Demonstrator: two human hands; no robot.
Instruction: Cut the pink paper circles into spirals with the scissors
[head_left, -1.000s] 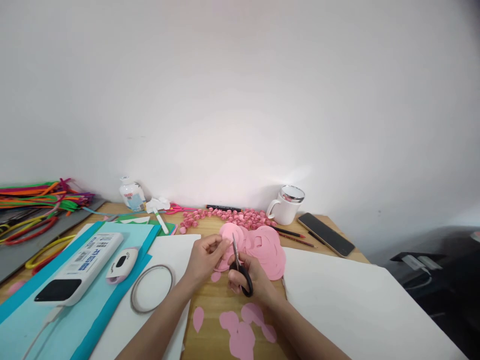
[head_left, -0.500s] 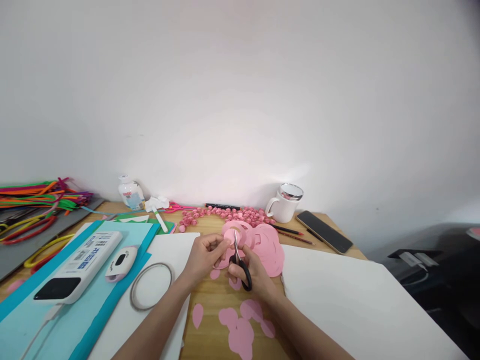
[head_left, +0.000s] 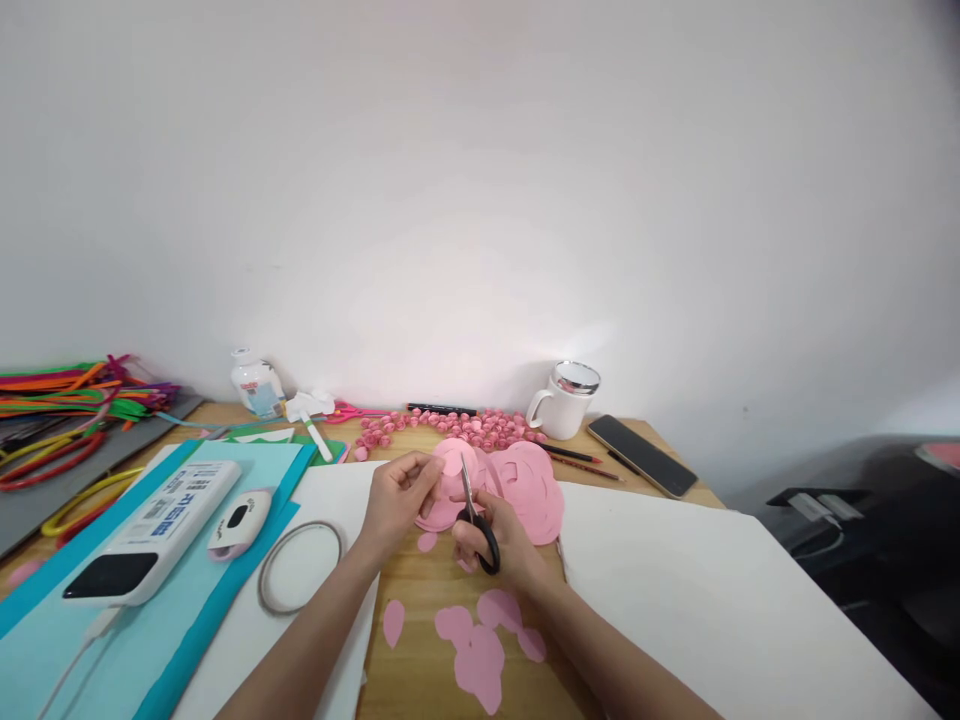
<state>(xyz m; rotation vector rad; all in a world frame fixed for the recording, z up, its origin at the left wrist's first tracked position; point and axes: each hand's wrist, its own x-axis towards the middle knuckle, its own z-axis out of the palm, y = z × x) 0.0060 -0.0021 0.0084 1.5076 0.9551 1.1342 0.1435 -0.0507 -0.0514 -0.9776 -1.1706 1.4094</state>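
Observation:
My left hand (head_left: 396, 500) pinches a small round piece of pink paper (head_left: 452, 466) at its left edge. My right hand (head_left: 504, 545) is closed through the black handles of a pair of scissors (head_left: 475, 515), whose blades point up into that pink piece. Behind both hands lies a pile of pink paper sheets (head_left: 534, 490) with holes cut in them. Several cut pink petal shapes (head_left: 480, 640) lie on the wooden table (head_left: 420, 660) just in front of my wrists.
White sheets (head_left: 690, 590) lie right and left of the hands. On the blue paper at left rest a white power bank (head_left: 150, 535), a small white device (head_left: 238, 520) and a metal ring (head_left: 300, 565). Farther back: small pink rolled roses (head_left: 450, 428), a white mug (head_left: 564, 402), a phone (head_left: 641, 455), pencils, a glue bottle (head_left: 255, 382), pipe cleaners (head_left: 67, 395).
The view has shifted slightly. The scissors have worked a little along the pink piece, which my left hand has turned a bit; both hands stay in the same spot.

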